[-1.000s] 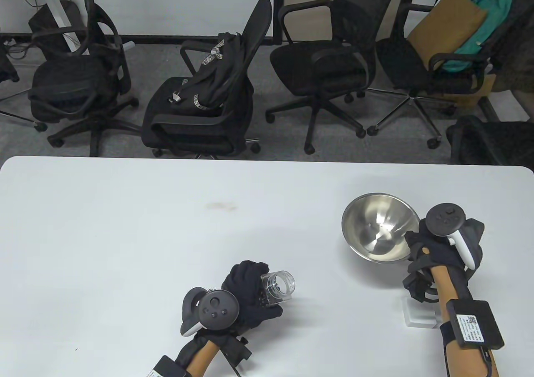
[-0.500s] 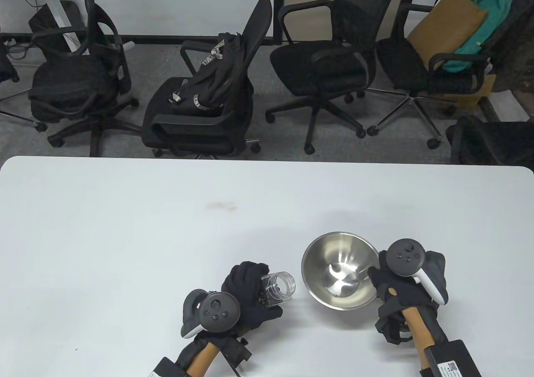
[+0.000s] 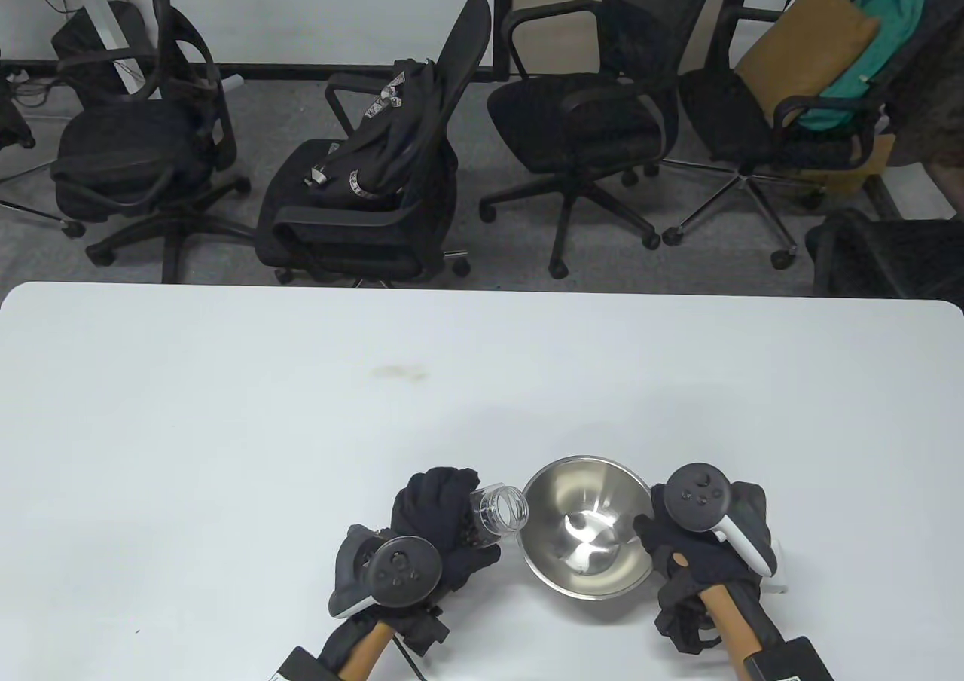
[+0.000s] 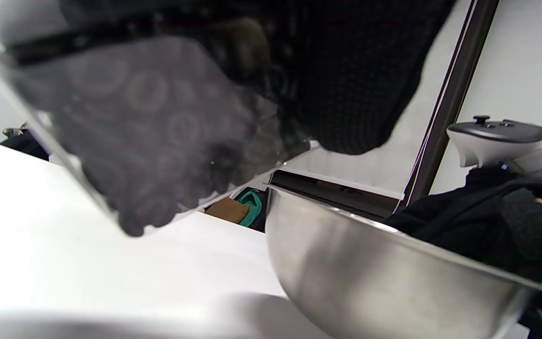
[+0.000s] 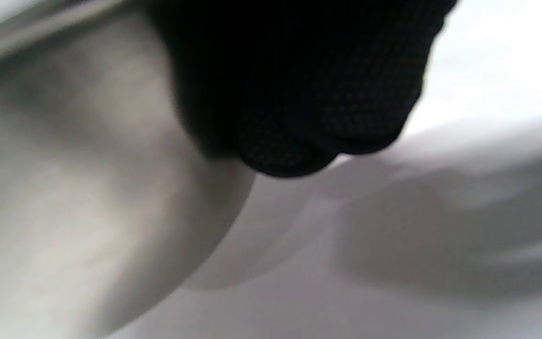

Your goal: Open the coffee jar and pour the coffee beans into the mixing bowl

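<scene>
While both hands work low over the tabletop (image 3: 226, 425):
Left hand (image 3: 440, 530): fingers wrapped around the coffee jar (image 3: 501, 511), clamped on its body.
Coffee jar: lidless, tilted, open mouth just beside the bowl's rim.
Right hand (image 3: 704, 553): fingers clamped on the mixing bowl (image 3: 584, 534) at its right rim.
Mixing bowl: between the two hands, tipped toward the jar.

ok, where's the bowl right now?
Table view: bowl at front centre-right, held tilted by the right hand, its rim beside the open jar in the left hand.
</scene>
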### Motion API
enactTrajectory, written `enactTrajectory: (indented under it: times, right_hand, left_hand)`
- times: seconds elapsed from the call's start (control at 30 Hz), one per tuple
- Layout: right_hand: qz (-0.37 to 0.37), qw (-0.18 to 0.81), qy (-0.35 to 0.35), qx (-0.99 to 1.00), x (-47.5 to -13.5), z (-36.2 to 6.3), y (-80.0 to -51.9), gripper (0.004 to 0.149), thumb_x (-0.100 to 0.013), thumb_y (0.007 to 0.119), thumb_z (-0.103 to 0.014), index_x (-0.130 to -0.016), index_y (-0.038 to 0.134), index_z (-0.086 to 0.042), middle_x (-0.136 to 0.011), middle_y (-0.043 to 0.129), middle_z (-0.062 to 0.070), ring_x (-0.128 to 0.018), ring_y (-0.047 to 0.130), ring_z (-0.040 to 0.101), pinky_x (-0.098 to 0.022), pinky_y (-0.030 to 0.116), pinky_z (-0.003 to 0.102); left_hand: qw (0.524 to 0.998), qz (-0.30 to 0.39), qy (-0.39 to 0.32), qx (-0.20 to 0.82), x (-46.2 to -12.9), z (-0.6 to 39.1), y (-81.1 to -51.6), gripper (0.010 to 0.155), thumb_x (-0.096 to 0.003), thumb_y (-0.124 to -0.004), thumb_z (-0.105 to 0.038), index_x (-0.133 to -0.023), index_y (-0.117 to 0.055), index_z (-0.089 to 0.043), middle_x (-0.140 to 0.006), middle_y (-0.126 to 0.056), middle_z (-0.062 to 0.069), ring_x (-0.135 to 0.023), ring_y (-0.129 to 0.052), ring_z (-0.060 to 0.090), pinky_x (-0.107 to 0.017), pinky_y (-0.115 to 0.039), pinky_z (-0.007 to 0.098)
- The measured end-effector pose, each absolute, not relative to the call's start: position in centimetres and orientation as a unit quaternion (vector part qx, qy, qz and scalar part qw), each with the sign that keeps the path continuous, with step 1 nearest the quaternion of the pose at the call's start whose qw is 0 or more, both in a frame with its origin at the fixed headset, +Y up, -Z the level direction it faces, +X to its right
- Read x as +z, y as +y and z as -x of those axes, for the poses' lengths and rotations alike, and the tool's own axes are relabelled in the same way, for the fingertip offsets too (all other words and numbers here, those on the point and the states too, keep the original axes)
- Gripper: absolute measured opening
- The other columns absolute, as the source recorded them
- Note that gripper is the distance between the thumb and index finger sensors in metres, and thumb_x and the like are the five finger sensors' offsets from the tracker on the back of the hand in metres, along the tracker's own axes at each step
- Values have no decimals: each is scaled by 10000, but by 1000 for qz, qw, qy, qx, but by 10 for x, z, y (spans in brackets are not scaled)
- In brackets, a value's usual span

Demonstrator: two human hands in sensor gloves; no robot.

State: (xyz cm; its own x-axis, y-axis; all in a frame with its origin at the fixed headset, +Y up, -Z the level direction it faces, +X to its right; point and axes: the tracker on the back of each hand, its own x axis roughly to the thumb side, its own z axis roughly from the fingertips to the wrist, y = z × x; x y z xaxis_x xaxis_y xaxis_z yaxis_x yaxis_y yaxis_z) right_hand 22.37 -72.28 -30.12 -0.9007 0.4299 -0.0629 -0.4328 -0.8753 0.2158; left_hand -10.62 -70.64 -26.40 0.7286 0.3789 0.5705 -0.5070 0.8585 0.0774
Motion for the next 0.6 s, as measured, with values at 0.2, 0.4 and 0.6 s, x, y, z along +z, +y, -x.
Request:
enactTrajectory:
  times: [0.2, 0.4, 0.6]
  right_hand:
    - [3, 228, 108, 968, -299, -222, -723, 370, -621, 815, -57, -956, 659, -31, -751, 903, 160, -473, 1008, 179, -382, 938, 242]
    - [1, 233, 107, 966, -297, -222, -724, 371, -621, 815, -57, -956, 657, -32, -754, 901, 159, -474, 1008, 181, -383, 938, 241]
    - [-6, 240, 116, 964, -295, -220, -726, 373, -623, 811, -56, -960, 653, -28, -760, 898, 159, -480, 1007, 185, -387, 937, 246]
  left_hand:
    - [933, -140, -271, 191, -260, 101, -706, 921, -438, -1029, -401, -1133, -531, -60, -1067, -516, 259, -940, -599, 467, -737, -557, 661]
    - [938, -178, -280, 101, -253, 93, -704, 916, -443, -1026, -397, -1137, -524, -75, -1072, -499, 257, -947, -585, 466, -741, -543, 665]
    - [935, -206, -288, 31, -248, 85, -706, 910, -446, -1024, -387, -1140, -517, -85, -1075, -485, 254, -953, -571, 466, -746, -524, 669]
